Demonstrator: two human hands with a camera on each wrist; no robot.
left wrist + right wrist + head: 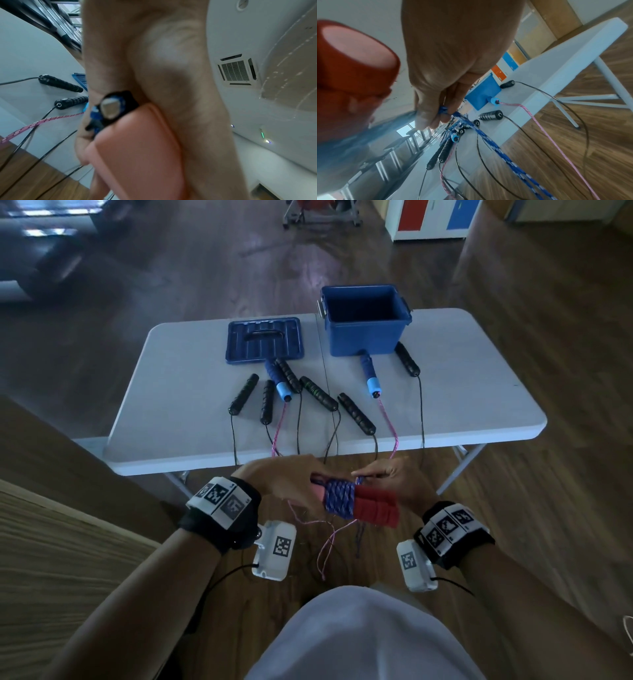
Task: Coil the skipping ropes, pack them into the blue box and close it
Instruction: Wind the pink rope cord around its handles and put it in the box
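We see the left hand (274,484) raised before the table (479,364), fingers curled round red handles (376,506) wound with blue rope (339,498); the right hand (390,477) pinches the rope's end; no writing is legible; the box (366,337) stands open on the table
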